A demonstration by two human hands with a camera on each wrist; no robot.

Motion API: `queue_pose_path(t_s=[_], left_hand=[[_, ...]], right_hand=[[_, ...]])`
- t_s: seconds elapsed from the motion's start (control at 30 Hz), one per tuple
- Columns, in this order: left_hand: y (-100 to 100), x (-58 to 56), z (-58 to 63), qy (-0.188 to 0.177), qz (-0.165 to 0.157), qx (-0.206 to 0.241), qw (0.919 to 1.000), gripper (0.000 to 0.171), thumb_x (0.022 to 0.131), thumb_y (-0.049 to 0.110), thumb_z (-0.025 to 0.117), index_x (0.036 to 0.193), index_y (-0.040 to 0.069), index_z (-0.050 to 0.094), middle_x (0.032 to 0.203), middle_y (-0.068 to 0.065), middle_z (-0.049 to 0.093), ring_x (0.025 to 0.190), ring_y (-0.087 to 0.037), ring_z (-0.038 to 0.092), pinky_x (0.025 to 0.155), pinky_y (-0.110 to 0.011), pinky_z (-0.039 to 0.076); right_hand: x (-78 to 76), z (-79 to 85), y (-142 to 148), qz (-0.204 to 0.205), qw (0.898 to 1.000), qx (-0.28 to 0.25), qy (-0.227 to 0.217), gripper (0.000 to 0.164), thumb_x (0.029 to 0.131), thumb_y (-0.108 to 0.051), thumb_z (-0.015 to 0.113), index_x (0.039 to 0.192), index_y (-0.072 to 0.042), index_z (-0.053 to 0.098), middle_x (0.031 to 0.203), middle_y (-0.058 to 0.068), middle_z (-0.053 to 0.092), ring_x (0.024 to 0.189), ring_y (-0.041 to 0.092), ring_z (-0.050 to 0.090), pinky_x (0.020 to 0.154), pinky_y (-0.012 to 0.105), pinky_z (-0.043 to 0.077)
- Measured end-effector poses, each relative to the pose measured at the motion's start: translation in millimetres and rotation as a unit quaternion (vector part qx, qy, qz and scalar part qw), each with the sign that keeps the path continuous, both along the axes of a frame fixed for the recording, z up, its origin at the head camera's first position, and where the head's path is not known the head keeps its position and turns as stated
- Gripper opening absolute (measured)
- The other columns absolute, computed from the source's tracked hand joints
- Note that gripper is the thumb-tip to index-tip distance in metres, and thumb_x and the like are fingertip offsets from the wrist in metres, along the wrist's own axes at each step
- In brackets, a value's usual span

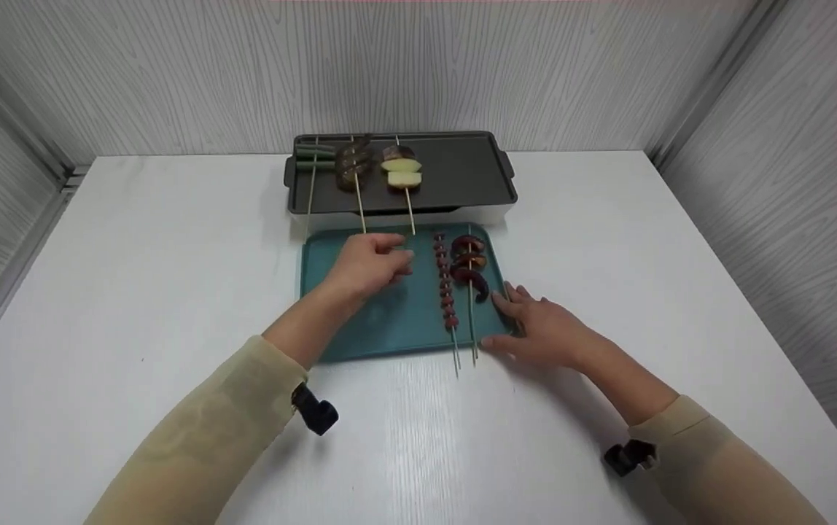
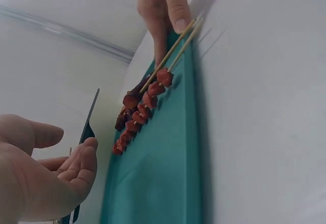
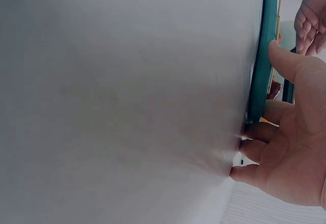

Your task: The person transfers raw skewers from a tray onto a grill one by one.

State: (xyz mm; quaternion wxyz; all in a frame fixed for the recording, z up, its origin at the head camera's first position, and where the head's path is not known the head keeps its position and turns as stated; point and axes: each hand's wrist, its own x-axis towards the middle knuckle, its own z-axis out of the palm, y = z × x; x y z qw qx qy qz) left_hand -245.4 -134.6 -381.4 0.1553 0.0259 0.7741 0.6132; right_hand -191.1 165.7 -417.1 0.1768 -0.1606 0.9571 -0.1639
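My left hand (image 1: 369,264) hovers above the far part of a teal tray (image 1: 382,324). Its fingers bend loosely with nothing between them and the thumb, as the left wrist view also shows. Around the tray's near right corner lies my right hand (image 1: 546,332): the thumb touches the near rim, and the other fingers spread along the right side, some on the table. Two food skewers lie on the tray's right half, one with small red pieces (image 1: 445,281), the other with larger dark red curled pieces (image 1: 469,275). Their sticks overhang the near rim.
Behind the tray stands a black griddle (image 1: 462,175) on a white base. On its left half are skewers with green stalks (image 1: 314,165), brown chunks (image 1: 353,162) and pale yellow slices (image 1: 404,178), sticks toward me. Panelled walls (image 1: 404,65) enclose the white table (image 1: 192,219).
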Motion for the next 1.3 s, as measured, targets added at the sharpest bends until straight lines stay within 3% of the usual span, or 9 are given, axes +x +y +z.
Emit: queue_pose_path(t_s=[0.07, 0.13, 0.3, 0.43, 0.57, 0.63, 0.73, 0.9, 1.3], left_hand=[[-6, 10.1, -2.9, 0.055, -0.018, -0.048, 0.9972, 0.051, 0.108, 0.02, 0.063, 0.154, 0.001, 0.053, 0.137, -0.017, 0.068, 0.121, -0.027, 0.068, 0.101, -0.042, 0.056], [-13, 20.2, -6.2, 0.118, -0.03, -0.096, 0.9879, 0.052, 0.108, 0.023, 0.065, 0.153, 0.0, 0.054, 0.132, -0.017, 0.07, 0.12, -0.029, 0.068, 0.1, -0.045, 0.056], [-34, 41.3, -15.5, 0.242, -0.039, -0.201, 0.9484, 0.06, 0.105, 0.031, 0.069, 0.151, -0.004, 0.055, 0.132, -0.022, 0.07, 0.121, -0.035, 0.068, 0.101, -0.052, 0.055], [-50, 53.8, -22.0, 0.288, -0.042, -0.305, 0.9069, 0.071, 0.103, 0.042, 0.071, 0.152, -0.006, 0.053, 0.138, -0.027, 0.064, 0.126, -0.041, 0.063, 0.104, -0.058, 0.052], [-64, 63.1, -28.0, 0.3, -0.058, -0.393, 0.8672, 0.085, 0.099, 0.057, 0.07, 0.156, -0.004, 0.049, 0.145, -0.031, 0.056, 0.13, -0.047, 0.059, 0.106, -0.062, 0.048], [-71, 65.9, -31.6, 0.298, -0.067, -0.424, 0.8523, 0.092, 0.097, 0.063, 0.068, 0.157, -0.004, 0.047, 0.149, -0.034, 0.051, 0.135, -0.049, 0.054, 0.108, -0.064, 0.046], [-80, 69.2, -35.6, 0.277, -0.083, -0.45, 0.8448, 0.1, 0.095, 0.07, 0.065, 0.161, -0.002, 0.042, 0.156, -0.038, 0.04, 0.147, -0.053, 0.04, 0.114, -0.068, 0.038], [-92, 68.3, -39.9, 0.229, -0.112, -0.468, 0.8461, 0.11, 0.092, 0.079, 0.06, 0.166, 0.002, 0.032, 0.165, -0.041, 0.021, 0.154, -0.059, 0.016, 0.121, -0.071, 0.022], [-105, 53.9, -50.1, 0.175, -0.149, -0.488, 0.8421, 0.126, 0.083, 0.094, 0.051, 0.168, 0.003, 0.028, 0.166, -0.041, 0.018, 0.155, -0.057, 0.018, 0.121, -0.072, 0.022]], right_hand=[[0.0, 0.2, 0, -0.002, 1.0, 0.002, -0.001, 0.092, 0.101, -0.063, 0.063, 0.166, -0.006, 0.032, 0.174, 0.017, 0.019, 0.161, 0.037, 0.017, 0.127, 0.06, 0.02], [0.1, 0.2, 0, -0.003, 1.0, 0.003, 0.0, 0.092, 0.101, -0.063, 0.063, 0.166, -0.006, 0.032, 0.174, 0.017, 0.019, 0.161, 0.037, 0.017, 0.126, 0.06, 0.02], [0.3, 0.5, 0, -0.003, 1.0, 0.004, 0.001, 0.091, 0.101, -0.062, 0.063, 0.166, -0.007, 0.032, 0.174, 0.018, 0.02, 0.161, 0.037, 0.018, 0.126, 0.06, 0.021], [-0.1, 1.4, 0, -0.003, 1.0, 0.007, -0.002, 0.092, 0.101, -0.063, 0.063, 0.166, -0.007, 0.031, 0.174, 0.017, 0.019, 0.161, 0.037, 0.017, 0.126, 0.06, 0.021], [0.0, 1.9, -1, 0.001, 1.0, 0.005, -0.002, 0.092, 0.101, -0.063, 0.062, 0.165, -0.005, 0.032, 0.173, 0.019, 0.02, 0.16, 0.039, 0.018, 0.126, 0.061, 0.02], [-0.1, 1.3, -1, 0.004, 1.0, 0.004, 0.001, 0.091, 0.101, -0.061, 0.063, 0.165, -0.004, 0.033, 0.173, 0.02, 0.021, 0.16, 0.039, 0.018, 0.126, 0.061, 0.02], [-0.3, -0.4, 0, 0.007, 1.0, 0.003, 0.008, 0.09, 0.101, -0.06, 0.063, 0.164, -0.003, 0.034, 0.172, 0.021, 0.023, 0.16, 0.039, 0.02, 0.126, 0.062, 0.021], [-0.9, -2.4, 1, 0.008, 1.0, 0.007, 0.012, 0.091, 0.101, -0.062, 0.062, 0.164, -0.002, 0.035, 0.172, 0.022, 0.023, 0.159, 0.041, 0.021, 0.125, 0.063, 0.022], [0.0, 0.3, 0, 0.003, 1.0, 0.003, 0.005, 0.092, 0.101, -0.063, 0.062, 0.165, -0.004, 0.034, 0.172, 0.021, 0.022, 0.159, 0.041, 0.02, 0.125, 0.063, 0.02]])
